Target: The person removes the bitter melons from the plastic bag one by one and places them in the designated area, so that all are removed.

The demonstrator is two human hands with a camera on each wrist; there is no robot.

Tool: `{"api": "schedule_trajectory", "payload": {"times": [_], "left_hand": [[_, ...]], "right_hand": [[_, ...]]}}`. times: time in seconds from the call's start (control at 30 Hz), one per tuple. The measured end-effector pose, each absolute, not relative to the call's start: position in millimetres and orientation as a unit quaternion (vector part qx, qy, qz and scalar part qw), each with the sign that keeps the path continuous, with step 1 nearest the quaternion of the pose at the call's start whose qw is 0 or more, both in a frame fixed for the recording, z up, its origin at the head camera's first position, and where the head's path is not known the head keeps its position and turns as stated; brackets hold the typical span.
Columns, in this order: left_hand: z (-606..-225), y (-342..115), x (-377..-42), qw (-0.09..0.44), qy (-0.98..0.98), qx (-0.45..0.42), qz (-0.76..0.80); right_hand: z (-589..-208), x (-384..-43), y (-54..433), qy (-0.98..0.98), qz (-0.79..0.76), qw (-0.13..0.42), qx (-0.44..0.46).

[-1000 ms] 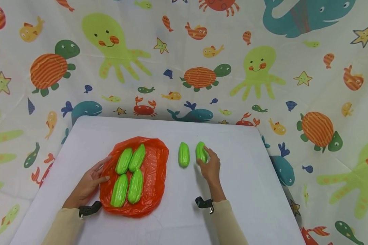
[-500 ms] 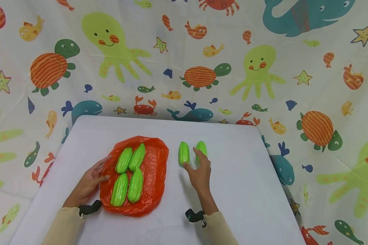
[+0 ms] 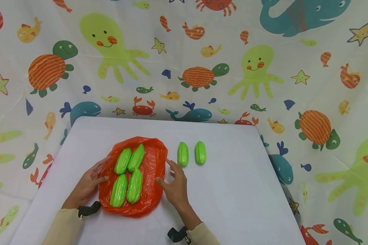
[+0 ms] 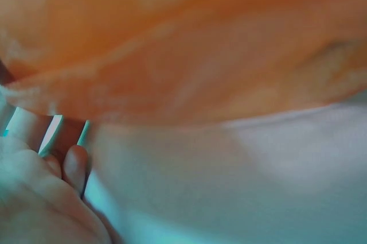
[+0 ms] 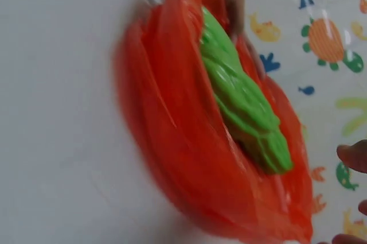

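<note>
Red bag (image 3: pixel 154 160) on surface (image 3: pixel 248 183) holds 4 gourds (image 3: pixel 135 187); 2 loose gourds (image 3: pixel 182 154) lie to its R. L hand (image 3: pixel 86 183): at L rim, thumb over edge; can't tell if pinching. R hand (image 3: pixel 175 189): thumb & fingers apart, nothing held, at R rim. Rec.: grip rim evenly both sides, keep level; gourds may roll.

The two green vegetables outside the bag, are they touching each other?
Apart. The head view shows a strip of white table between the left vegetable and the right vegetable.
</note>
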State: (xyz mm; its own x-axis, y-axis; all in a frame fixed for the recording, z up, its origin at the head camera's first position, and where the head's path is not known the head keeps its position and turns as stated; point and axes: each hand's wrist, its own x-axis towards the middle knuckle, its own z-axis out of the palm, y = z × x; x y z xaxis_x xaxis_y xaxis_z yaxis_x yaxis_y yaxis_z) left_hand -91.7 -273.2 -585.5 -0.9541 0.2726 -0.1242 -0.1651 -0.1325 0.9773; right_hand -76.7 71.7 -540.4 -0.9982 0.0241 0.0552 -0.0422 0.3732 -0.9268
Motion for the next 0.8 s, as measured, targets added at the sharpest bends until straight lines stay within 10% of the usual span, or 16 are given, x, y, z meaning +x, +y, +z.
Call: {"api": "schedule_trajectory", "payload": {"times": [0.8], "left_hand": [[-585.4,-273.2,-90.8,0.149,0.637,0.039,0.755]], "right_hand": [[-557.3,-47.3,7.8,-0.838,0.537,-0.071,0.068]]}}
